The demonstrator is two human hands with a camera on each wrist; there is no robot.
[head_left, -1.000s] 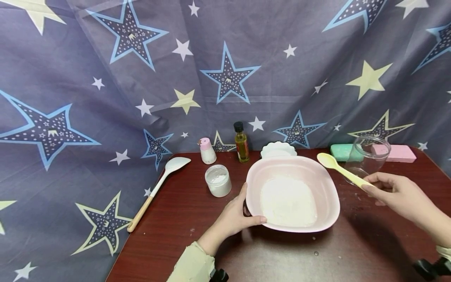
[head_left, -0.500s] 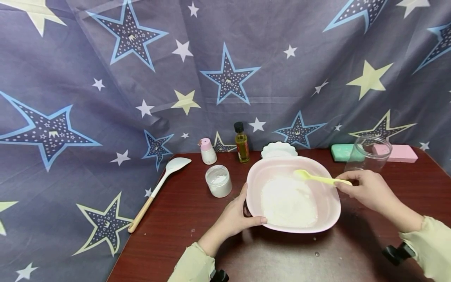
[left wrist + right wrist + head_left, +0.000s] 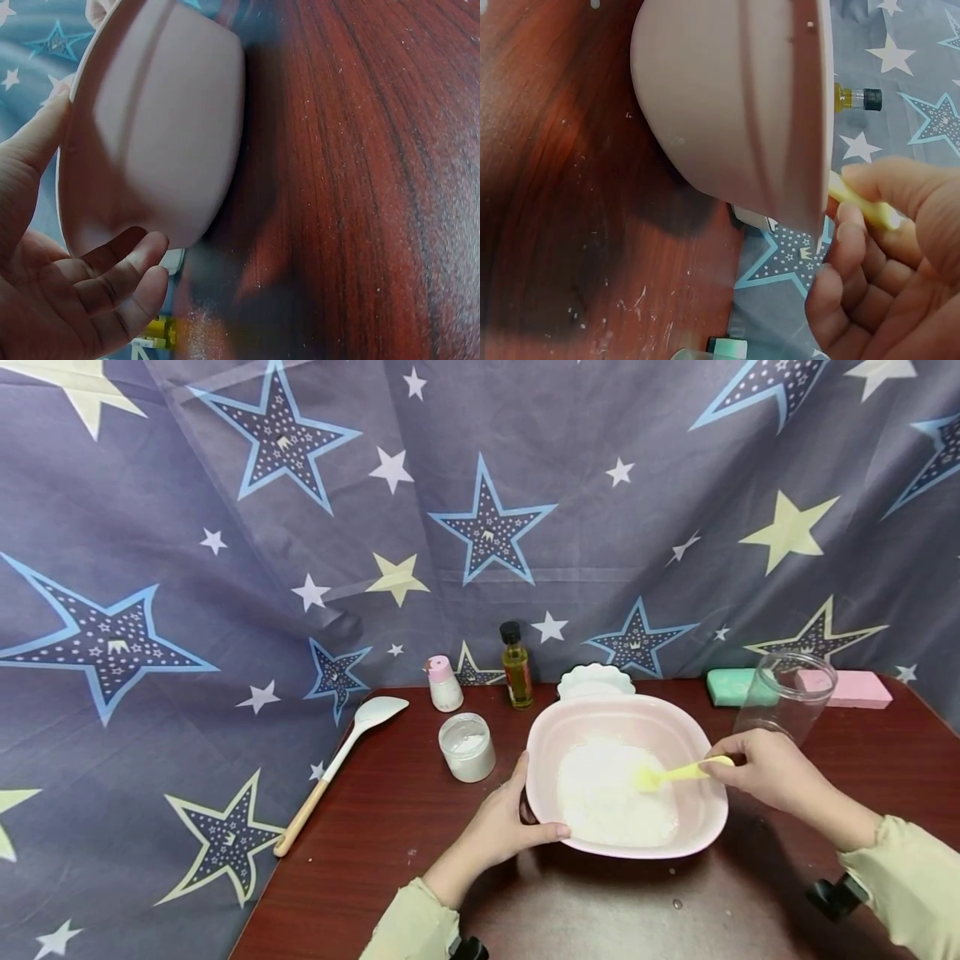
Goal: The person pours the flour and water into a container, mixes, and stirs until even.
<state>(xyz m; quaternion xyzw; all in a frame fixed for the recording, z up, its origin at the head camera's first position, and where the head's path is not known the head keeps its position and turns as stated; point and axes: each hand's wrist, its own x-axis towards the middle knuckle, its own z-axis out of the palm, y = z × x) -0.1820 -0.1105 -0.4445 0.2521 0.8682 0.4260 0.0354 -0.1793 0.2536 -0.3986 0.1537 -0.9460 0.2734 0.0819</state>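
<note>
Two hands work: left (image 3: pixel 501 827) grips bowl (image 3: pixel 693 835), right (image 3: pixel 765 768) pinches spoon (image 3: pixel 675 772) beside jar (image 3: pixel 783 697).

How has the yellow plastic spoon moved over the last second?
Yes. The yellow plastic spoon came left and down from beside the clear glass jar into the pink plastic bowl, its tip in the white powder.

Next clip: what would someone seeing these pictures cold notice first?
Most likely the pink bowl of white powder at the middle of the dark red table. The left hand grips its near-left rim, and the right hand pinches a yellow spoon whose tip is down in the powder. Behind hangs a grey star-printed cloth, which fills the upper half of the head view.
</note>
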